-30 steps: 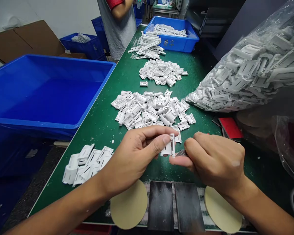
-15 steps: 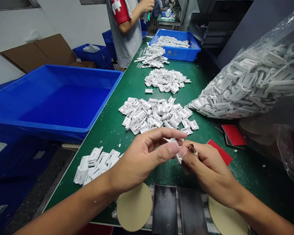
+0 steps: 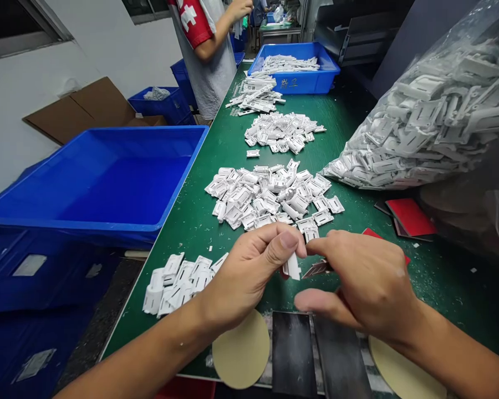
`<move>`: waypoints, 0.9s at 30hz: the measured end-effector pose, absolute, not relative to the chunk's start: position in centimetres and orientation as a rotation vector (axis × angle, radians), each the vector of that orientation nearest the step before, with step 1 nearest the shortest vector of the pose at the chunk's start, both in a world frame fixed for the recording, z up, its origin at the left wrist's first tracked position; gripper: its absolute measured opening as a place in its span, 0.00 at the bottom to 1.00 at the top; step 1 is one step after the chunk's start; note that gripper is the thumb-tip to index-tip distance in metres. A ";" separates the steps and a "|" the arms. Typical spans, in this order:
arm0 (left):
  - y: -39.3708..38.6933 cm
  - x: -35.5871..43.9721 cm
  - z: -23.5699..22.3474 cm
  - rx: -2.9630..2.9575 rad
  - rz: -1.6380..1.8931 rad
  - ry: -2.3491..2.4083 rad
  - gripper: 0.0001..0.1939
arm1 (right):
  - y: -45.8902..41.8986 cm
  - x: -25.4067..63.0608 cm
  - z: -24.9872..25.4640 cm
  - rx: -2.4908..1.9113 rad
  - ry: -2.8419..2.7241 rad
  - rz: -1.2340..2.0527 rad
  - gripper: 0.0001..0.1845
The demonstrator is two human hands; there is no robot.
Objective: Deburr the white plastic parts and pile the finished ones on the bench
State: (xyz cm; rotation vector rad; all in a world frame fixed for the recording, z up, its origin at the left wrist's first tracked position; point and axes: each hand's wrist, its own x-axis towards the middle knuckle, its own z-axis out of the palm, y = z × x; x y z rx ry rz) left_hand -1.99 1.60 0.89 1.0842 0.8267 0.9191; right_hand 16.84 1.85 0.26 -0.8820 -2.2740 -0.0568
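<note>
My left hand (image 3: 258,263) is closed on a white plastic part (image 3: 291,267), pinched between thumb and fingers, its lower end sticking out below them. Close by on the right is my right hand (image 3: 357,282), thumb and index finger spread apart. A small flat blade-like tool (image 3: 317,269), dark and brownish, pokes out from its curled fingers; its grip is hidden in the palm. Just beyond both hands lies a loose heap of similar white plastic parts (image 3: 266,194). A smaller group of white parts (image 3: 183,280) lies left of my left wrist.
Farther back are more white heaps (image 3: 278,132) and a blue tray (image 3: 303,84) of strips. A bulging clear bag of parts (image 3: 432,122) stands right. Left is a large blue bin (image 3: 108,227). Dark blocks (image 3: 293,354) and a round yellowish disc (image 3: 241,349) lie nearest. Another person (image 3: 210,61) stands beyond.
My right thumb and index finger have come away from the white part and opened. The left hand still holds the part, now with its fingers curled closer around it. The view has shifted slightly.
</note>
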 end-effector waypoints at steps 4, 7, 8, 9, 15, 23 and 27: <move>1.4 -1.7 0.8 1.045 0.912 0.781 0.17 | 1.8 16.8 -0.1 -0.923 -2.294 -0.194 0.29; 1.3 -1.6 0.7 1.025 0.929 0.779 0.17 | 1.9 16.7 -0.2 -0.970 -2.286 -0.282 0.31; 1.3 -1.6 0.7 1.016 0.931 0.778 0.17 | 1.8 16.7 -0.2 -0.985 -2.283 -0.300 0.32; 1.2 -1.6 0.6 1.004 0.929 0.775 0.17 | 1.8 16.7 -0.2 -0.997 -2.280 -0.309 0.32; 1.1 -1.3 0.7 0.883 0.927 0.698 0.17 | 1.7 16.6 -0.3 -1.018 -2.278 -0.338 0.32; 1.1 -1.2 0.8 0.853 0.922 0.711 0.17 | 1.5 16.5 -0.3 -1.021 -2.271 -0.411 0.31; 1.1 -1.2 0.8 0.860 0.918 0.723 0.17 | 1.5 16.5 -0.3 -1.016 -2.255 -0.457 0.31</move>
